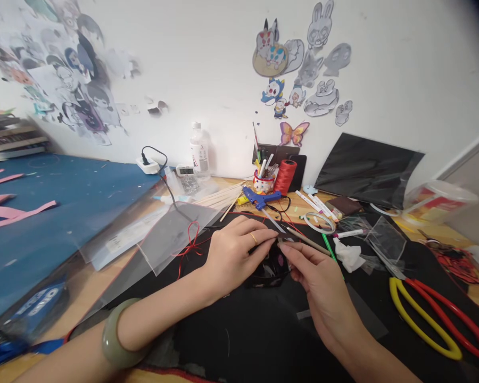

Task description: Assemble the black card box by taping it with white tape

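A small dark, glossy, box-like object (268, 271) rests on the black mat (207, 330) between my hands. My left hand (237, 255), with a ring on one finger and a green bangle on the wrist, reaches over the object, its fingers closed together along the far upper edge. On the other side, my right hand (317, 274) pinches thumb against forefinger at that same edge. Whatever lies in this pinch is too small to name. Just beyond my fingertips lies a blue glue gun (261, 198) with a translucent glue stick.
Large scissors (423, 319) with yellow and red handles lie at right. Clear plastic sheets (179, 234) and red cord (191, 244) are at left. Behind stand a pen cup (263, 183), a red thread spool (285, 177) and a bottle (199, 151). Crumpled tissue (348, 255) lies near my right hand.
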`<state>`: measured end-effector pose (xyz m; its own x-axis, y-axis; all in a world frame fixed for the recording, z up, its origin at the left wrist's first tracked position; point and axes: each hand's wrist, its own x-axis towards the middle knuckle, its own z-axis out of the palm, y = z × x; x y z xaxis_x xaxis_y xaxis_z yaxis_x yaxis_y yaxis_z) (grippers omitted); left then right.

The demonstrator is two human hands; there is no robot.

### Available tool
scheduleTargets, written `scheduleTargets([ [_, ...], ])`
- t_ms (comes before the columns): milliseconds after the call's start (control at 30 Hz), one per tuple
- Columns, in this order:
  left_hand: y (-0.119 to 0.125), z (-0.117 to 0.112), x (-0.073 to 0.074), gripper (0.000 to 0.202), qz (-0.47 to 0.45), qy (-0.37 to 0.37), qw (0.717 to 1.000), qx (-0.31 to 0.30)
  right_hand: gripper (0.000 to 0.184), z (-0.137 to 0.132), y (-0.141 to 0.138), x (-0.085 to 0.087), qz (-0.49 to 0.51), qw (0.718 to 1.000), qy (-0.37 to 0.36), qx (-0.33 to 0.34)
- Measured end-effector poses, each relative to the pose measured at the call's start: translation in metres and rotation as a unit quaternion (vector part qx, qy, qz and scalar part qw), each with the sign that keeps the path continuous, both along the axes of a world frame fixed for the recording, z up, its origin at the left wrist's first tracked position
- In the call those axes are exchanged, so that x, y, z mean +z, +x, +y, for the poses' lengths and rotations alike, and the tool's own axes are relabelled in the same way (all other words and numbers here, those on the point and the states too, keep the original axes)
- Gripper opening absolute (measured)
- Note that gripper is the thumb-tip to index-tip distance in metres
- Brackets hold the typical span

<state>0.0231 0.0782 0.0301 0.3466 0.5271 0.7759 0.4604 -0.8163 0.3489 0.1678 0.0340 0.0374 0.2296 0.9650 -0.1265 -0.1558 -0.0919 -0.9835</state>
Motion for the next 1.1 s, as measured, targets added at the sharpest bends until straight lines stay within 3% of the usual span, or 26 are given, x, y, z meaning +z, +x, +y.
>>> scheduleTargets([
  [233,0.000,0.002,-0.003,0.016,0.004,0.014,1.000,0.009,0.024,-0.003,0.005,0.004,0.019,0.998,-0.058,0.028],
  [633,-0.002,0.002,-0.006,0.017,0.014,0.034,0.999,0.007,0.024,-0.008,0.010,0.013,0.026,0.990,-0.119,0.069],
  [767,-0.005,0.003,-0.005,0.017,0.022,0.044,0.999,0.006,0.024,-0.011,0.013,0.013,-0.046,0.985,-0.132,0.098],
  [933,-0.011,0.001,-0.007,0.022,0.088,0.085,0.992,-0.013,0.024,-0.019,0.021,0.004,-0.257,0.961,-0.036,0.090],
  [1100,-0.018,0.000,-0.012,0.027,0.159,0.114,0.980,-0.038,0.018,-0.025,0.033,-0.015,-0.461,0.873,0.146,0.055],
])
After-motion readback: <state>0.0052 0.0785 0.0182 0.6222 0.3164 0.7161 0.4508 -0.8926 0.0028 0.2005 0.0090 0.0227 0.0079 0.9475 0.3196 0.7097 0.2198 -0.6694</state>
